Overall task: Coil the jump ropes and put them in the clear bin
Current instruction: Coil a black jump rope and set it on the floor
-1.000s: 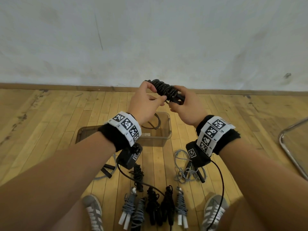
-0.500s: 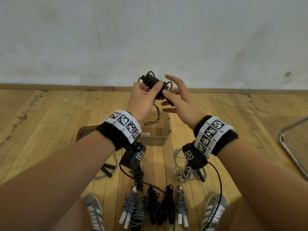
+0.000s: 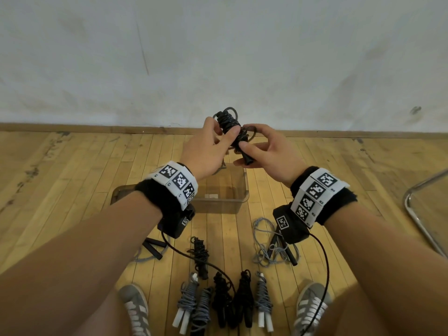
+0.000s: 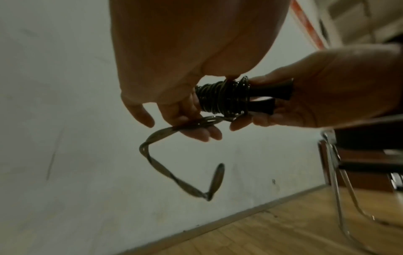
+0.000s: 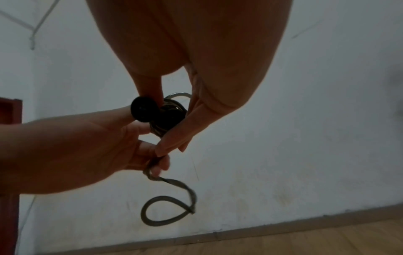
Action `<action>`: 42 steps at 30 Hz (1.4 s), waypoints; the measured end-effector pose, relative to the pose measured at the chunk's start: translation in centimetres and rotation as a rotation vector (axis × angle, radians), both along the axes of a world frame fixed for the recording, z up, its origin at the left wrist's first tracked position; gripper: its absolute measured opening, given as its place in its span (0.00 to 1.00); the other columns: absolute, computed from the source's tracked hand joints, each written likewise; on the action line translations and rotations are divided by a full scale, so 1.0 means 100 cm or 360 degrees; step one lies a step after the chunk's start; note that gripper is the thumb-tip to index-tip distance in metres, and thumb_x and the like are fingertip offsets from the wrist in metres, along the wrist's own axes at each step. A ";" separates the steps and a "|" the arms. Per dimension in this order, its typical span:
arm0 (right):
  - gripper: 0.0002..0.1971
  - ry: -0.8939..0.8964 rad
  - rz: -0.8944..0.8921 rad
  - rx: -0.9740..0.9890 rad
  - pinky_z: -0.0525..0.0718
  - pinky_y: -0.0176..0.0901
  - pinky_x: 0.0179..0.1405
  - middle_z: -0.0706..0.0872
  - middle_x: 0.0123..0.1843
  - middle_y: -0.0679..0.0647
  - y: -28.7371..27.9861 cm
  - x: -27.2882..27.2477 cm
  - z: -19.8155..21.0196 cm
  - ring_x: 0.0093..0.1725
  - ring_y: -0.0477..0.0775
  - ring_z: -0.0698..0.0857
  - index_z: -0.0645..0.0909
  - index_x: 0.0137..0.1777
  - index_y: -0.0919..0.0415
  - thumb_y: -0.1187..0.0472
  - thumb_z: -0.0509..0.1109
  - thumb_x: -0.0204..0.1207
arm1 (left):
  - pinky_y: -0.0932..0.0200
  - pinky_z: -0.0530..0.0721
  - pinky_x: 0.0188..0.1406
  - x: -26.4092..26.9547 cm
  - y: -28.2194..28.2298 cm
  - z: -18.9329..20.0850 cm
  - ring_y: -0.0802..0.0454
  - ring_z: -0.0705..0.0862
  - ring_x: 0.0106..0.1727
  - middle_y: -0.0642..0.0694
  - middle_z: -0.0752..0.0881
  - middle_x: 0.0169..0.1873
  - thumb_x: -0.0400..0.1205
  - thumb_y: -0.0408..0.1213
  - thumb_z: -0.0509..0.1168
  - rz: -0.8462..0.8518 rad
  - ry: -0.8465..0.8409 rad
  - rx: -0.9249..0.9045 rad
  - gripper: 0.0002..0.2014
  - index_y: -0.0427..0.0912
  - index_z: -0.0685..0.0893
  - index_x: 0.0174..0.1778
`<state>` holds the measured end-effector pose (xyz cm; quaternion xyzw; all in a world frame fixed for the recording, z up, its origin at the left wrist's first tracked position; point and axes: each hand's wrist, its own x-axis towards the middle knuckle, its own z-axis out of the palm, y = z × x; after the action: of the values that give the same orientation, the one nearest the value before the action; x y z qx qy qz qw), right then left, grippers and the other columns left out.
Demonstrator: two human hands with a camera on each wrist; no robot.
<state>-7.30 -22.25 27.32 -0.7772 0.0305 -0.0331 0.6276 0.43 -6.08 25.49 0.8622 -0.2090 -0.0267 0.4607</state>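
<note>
Both hands are raised in front of the pale, scuffed wall, working one black jump rope (image 3: 230, 127) above the clear bin (image 3: 238, 200). The cord is glossy and wound in tight rings around its two flared, smooth plastic handles, making a stubby spool. The right hand (image 3: 265, 154) pinches the handle ends between thumb and curled fingers (image 4: 261, 119). The left hand (image 3: 206, 151) curls its thumb and fingertips around the wound part, and a twisted double strand runs out through those fingers and dangles in a loose loop (image 5: 162, 213).

The bin is a shallow, smoky-clear plastic box sitting on the honey-coloured plank floor (image 3: 72, 180). Nearer the person's grey striped shoes (image 3: 134, 309), a row of finished bundles (image 3: 225, 301) lies side by side, grey cord with white handles and black cord with black. An uncoiled grey rope (image 3: 264, 248) sprawls beside them. A bent chrome tube frame (image 3: 417, 214) stands at the right.
</note>
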 end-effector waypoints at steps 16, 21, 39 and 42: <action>0.35 -0.0232 -0.0271 -0.0945 0.83 0.45 0.58 0.85 0.63 0.48 -0.007 0.007 -0.012 0.56 0.48 0.84 0.65 0.86 0.49 0.54 0.75 0.81 | 0.62 0.84 0.33 0.009 0.013 0.010 0.62 0.89 0.29 0.55 0.93 0.33 0.77 0.57 0.77 0.0083 0.0234 -0.0130 0.22 0.51 0.86 0.62; 0.33 -0.0285 -0.0283 -0.0952 0.86 0.49 0.59 0.83 0.62 0.52 -0.005 0.011 -0.013 0.54 0.53 0.86 0.72 0.82 0.53 0.57 0.77 0.78 | 0.59 0.87 0.33 0.004 0.006 0.009 0.55 0.92 0.36 0.48 0.95 0.43 0.82 0.49 0.74 0.0010 0.0373 -0.0403 0.18 0.46 0.85 0.64; 0.16 -0.0129 -0.0101 -0.0133 0.92 0.46 0.40 0.90 0.47 0.59 0.000 0.006 -0.009 0.37 0.50 0.89 0.71 0.77 0.51 0.56 0.59 0.92 | 0.62 0.85 0.46 0.001 0.002 0.008 0.67 0.90 0.40 0.57 0.92 0.41 0.82 0.66 0.67 0.0049 0.0146 -0.0257 0.21 0.54 0.84 0.60; 0.18 -0.0181 -0.0144 -0.0307 0.91 0.44 0.42 0.91 0.49 0.57 -0.006 0.005 -0.011 0.38 0.47 0.89 0.70 0.78 0.49 0.56 0.62 0.90 | 0.60 0.81 0.39 0.003 0.004 0.009 0.68 0.86 0.35 0.56 0.92 0.37 0.81 0.69 0.64 0.0077 0.0007 -0.0044 0.23 0.56 0.85 0.60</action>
<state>-6.77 -22.84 26.23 -0.8286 0.0265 -0.1083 0.5486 0.75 -5.64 26.35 0.8605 -0.1873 -0.0146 0.4736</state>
